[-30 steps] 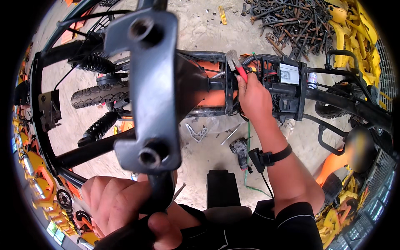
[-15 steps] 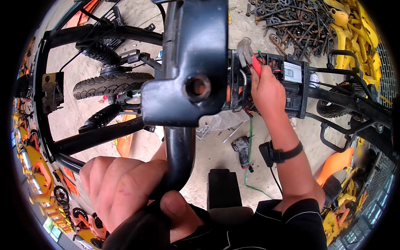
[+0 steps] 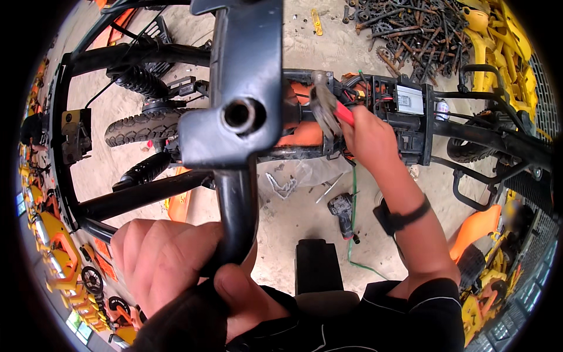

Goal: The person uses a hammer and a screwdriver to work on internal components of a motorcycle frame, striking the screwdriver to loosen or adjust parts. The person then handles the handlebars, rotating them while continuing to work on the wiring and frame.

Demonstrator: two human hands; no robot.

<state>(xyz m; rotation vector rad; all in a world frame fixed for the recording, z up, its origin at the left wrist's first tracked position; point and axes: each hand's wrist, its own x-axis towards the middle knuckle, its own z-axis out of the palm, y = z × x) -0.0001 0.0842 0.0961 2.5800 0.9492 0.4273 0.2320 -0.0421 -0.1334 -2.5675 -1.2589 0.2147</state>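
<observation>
My left hand (image 3: 167,261) is closed around the lower end of a bent black metal tube (image 3: 237,211), with the thumb wrapped to the near side. A wide black plate (image 3: 243,82) is joined to that tube, close to the camera, and has a round bushing (image 3: 240,117) set in a hole. My right hand (image 3: 372,141) grips the red handle of a hammer (image 3: 325,105), whose grey head is to the right of the plate, apart from it. Below the hammer lies the black vehicle frame (image 3: 410,120) with wiring and a silver box (image 3: 409,100).
Knobbly-tyred wheel (image 3: 143,128) and shock absorber (image 3: 138,76) stand at the left of the frame. A cordless power tool (image 3: 343,214) and green cord (image 3: 352,252) lie on the floor. Rusty metal parts (image 3: 404,35) are heaped at the far right beside yellow panels (image 3: 510,64).
The hammer has swung left and nearer, its head tilting toward the plate. The black tube and plate have shifted a little left with my left hand.
</observation>
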